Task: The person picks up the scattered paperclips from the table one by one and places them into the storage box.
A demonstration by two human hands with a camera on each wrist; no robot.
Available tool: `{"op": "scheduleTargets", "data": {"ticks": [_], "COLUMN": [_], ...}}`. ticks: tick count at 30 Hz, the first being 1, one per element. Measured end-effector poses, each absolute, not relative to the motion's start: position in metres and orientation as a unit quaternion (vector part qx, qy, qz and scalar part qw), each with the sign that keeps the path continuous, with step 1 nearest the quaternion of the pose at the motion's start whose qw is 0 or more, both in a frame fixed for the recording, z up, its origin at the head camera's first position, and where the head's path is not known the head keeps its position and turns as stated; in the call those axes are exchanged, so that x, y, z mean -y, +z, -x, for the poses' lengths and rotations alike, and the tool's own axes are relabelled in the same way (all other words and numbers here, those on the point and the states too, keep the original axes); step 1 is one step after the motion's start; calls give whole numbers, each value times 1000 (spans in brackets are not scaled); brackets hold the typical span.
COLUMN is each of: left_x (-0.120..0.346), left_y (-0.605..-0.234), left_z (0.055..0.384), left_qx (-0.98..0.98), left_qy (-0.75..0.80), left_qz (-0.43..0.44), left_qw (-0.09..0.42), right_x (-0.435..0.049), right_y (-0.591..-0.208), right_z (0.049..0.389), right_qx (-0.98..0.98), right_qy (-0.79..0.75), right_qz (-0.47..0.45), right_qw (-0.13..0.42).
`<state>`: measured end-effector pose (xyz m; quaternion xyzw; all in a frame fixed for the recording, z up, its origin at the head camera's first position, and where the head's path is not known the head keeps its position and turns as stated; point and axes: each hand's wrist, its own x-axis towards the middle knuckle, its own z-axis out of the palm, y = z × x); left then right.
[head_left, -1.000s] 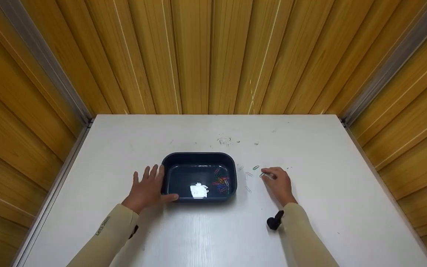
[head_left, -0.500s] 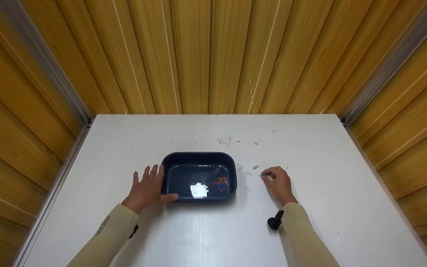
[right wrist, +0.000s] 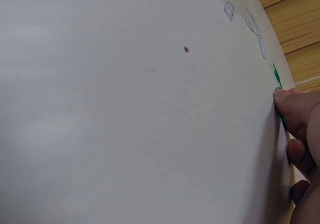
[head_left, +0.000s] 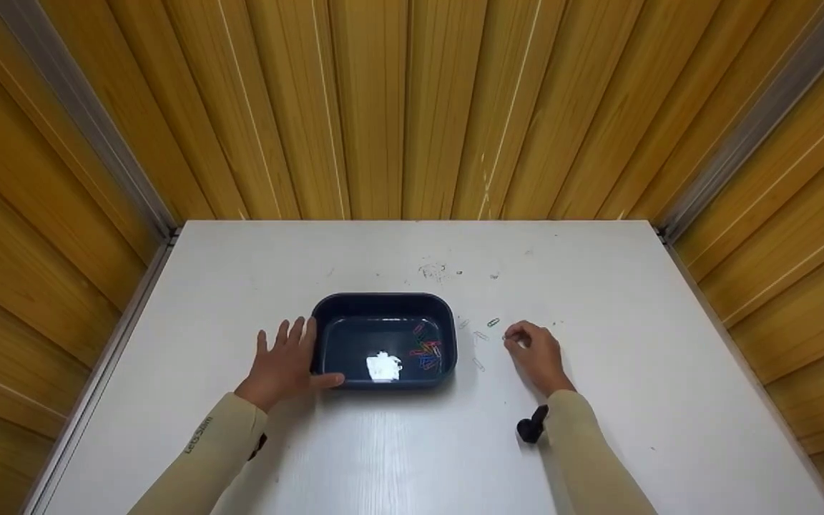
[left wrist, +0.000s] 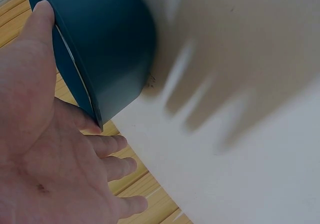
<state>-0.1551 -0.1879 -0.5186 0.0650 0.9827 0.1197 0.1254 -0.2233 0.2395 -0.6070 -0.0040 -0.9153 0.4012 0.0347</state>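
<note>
A dark blue rectangular container [head_left: 385, 385] stands on the white table with several coloured paper clips [head_left: 426, 350] gathered at the right of its floor. My left hand [head_left: 282, 368] rests against its left end, fingers spread and thumb on the near rim; the left wrist view has the thumb [left wrist: 42, 21] and a fingertip at the rim. To the right of the container, my right hand [head_left: 537, 357] pinches a green paper clip [right wrist: 278, 88] between thumb and fingertips, mostly covered by them. Just beyond it lies another green paper clip [head_left: 493, 322].
Several silver paper clips [head_left: 481, 335] lie between the container and the right hand. A black wrist camera [head_left: 531, 427] sits beside the right sleeve. Dark scuff marks [head_left: 433, 271] spot the table behind the container, and wood-patterned panels [head_left: 405, 107] rise around the table.
The green clip at my right fingertips has turned and slid further in, so less of it shows. The left hand and the container have stayed in place.
</note>
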Motion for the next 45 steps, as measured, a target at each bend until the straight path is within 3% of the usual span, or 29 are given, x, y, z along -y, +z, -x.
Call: {"op": "scheduleTargets", "data": {"ticks": [25, 45], "left_x": [187, 188], "left_y": [-518, -516], "left_z": [154, 154], "left_qx": [-985, -983], "left_qy": [120, 122], "left_qz": [-73, -72], "left_qw": [103, 113], "right_x": [-243, -238], "right_y": [-602, -588], "right_z": [221, 222], "right_qx": [885, 881], "right_qy": [464, 472], "right_qz": [19, 7], "right_qw": [26, 45]}}
